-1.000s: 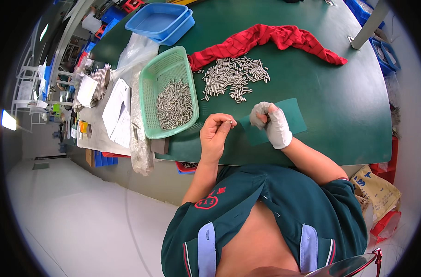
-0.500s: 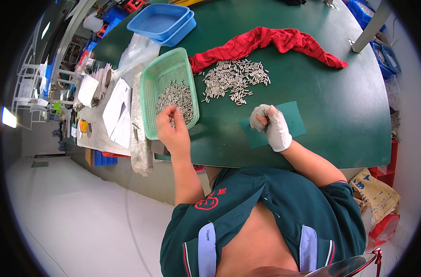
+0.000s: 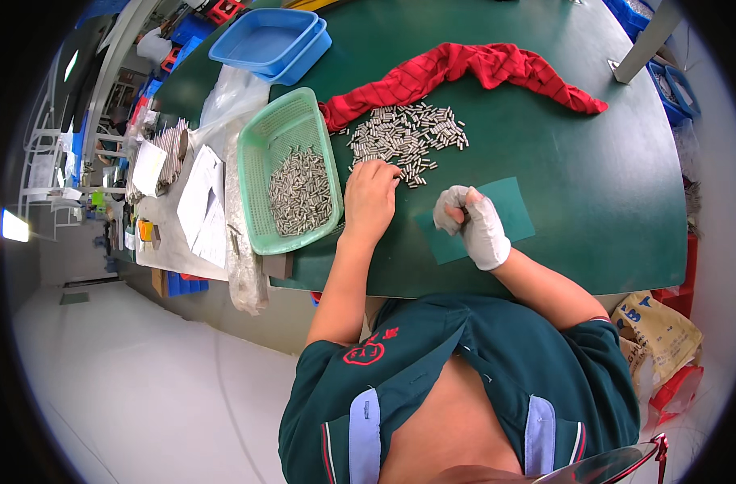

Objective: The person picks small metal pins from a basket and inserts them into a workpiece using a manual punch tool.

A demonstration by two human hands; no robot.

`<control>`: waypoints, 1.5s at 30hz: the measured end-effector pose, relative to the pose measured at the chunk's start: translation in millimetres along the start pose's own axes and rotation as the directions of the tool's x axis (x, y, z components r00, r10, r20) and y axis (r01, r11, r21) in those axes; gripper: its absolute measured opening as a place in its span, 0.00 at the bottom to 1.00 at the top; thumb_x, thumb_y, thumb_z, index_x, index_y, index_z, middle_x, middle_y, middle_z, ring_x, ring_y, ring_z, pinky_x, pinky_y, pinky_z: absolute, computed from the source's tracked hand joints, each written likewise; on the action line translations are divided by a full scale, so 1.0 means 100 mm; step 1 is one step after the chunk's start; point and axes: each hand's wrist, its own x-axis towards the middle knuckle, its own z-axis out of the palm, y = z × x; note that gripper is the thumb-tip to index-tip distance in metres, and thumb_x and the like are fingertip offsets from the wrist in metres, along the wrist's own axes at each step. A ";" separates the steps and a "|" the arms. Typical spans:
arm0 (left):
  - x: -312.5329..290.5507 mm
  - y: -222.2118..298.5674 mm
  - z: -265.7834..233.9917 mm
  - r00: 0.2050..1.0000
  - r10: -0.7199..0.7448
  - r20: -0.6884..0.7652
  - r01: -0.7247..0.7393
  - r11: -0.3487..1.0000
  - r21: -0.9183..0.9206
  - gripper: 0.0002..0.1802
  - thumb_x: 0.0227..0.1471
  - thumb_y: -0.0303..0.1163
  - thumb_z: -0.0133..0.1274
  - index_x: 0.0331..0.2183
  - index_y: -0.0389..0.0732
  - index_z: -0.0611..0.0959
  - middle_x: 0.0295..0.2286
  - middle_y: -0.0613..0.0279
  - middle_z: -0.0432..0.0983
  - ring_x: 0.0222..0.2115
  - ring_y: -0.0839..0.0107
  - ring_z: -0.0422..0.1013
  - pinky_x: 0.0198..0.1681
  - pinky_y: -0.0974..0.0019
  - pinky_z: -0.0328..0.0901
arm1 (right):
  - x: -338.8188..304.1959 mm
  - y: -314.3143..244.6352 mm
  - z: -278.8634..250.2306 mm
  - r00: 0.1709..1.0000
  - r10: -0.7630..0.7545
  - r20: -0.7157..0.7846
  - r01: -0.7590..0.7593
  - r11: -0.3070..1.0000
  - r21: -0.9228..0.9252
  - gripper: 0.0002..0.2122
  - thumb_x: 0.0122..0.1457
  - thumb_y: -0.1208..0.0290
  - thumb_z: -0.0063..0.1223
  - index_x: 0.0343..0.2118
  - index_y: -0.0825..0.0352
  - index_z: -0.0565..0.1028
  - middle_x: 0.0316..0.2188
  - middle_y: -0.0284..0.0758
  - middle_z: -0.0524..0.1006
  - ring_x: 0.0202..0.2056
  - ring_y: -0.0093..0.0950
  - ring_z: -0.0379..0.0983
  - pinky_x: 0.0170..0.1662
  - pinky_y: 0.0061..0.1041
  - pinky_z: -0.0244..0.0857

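Observation:
A loose pile of small metal pins (image 3: 404, 133) lies on the green table. My bare left hand (image 3: 371, 199) is at the near-left edge of that pile, palm down, its fingers bent and close together; whatever is under the fingertips is hidden. To its left stands a pale green mesh basket (image 3: 257, 211) with many more such pins (image 3: 302, 192) in it. My right hand (image 3: 474, 227), in a whitish glove with bare skin showing at the thumb, is closed above a thin green sheet (image 3: 509, 208). What its curled fingers hold, if anything, does not show.
A twisted red cloth (image 3: 465, 68) curves behind the pile. Stacked blue trays (image 3: 303, 60) stand at the back left. Papers (image 3: 202, 206) and plastic wrap (image 3: 243, 270) lie left of the basket. A metal post (image 3: 646, 48) rises at the far right.
My left hand has moved right, from over the pins in the basket to the edge of the pile on the table. The right hand stays closed in nearly the same place.

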 end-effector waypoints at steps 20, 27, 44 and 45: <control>-0.37 0.47 0.02 0.978 -0.115 0.174 0.146 0.973 -0.178 0.06 0.46 0.23 0.56 0.29 0.38 0.75 0.29 0.56 0.71 0.33 0.54 0.67 0.37 0.56 0.63 | 0.09 -0.01 -0.05 0.994 0.069 -0.081 -0.050 0.977 0.209 0.27 0.67 0.45 0.30 0.18 0.62 0.60 0.14 0.28 0.57 0.21 0.23 0.53 0.28 0.21 0.50; -0.50 0.65 0.15 0.991 -0.092 0.092 0.101 0.990 -0.094 0.09 0.43 0.19 0.57 0.28 0.38 0.74 0.28 0.58 0.70 0.32 0.56 0.66 0.37 0.56 0.62 | 0.16 -0.10 -0.07 0.988 0.118 -0.096 -0.067 0.905 0.420 0.26 0.67 0.48 0.32 0.17 0.62 0.60 0.14 0.28 0.56 0.20 0.23 0.51 0.26 0.22 0.46; -0.51 0.68 0.16 0.993 -0.102 0.062 0.109 0.987 -0.118 0.08 0.42 0.18 0.54 0.28 0.37 0.73 0.28 0.56 0.70 0.30 0.55 0.66 0.35 0.57 0.61 | 0.17 -0.05 -0.07 0.984 0.152 -0.097 -0.106 0.920 0.376 0.26 0.64 0.43 0.34 0.18 0.61 0.58 0.14 0.26 0.54 0.19 0.23 0.48 0.30 0.25 0.50; -0.52 0.67 0.16 0.993 -0.102 0.061 0.108 0.987 -0.117 0.08 0.42 0.18 0.54 0.28 0.37 0.73 0.28 0.56 0.70 0.30 0.55 0.66 0.35 0.57 0.61 | 0.17 -0.05 -0.07 0.984 0.153 -0.094 -0.107 0.918 0.381 0.26 0.64 0.43 0.33 0.18 0.61 0.59 0.14 0.26 0.54 0.19 0.23 0.48 0.30 0.25 0.50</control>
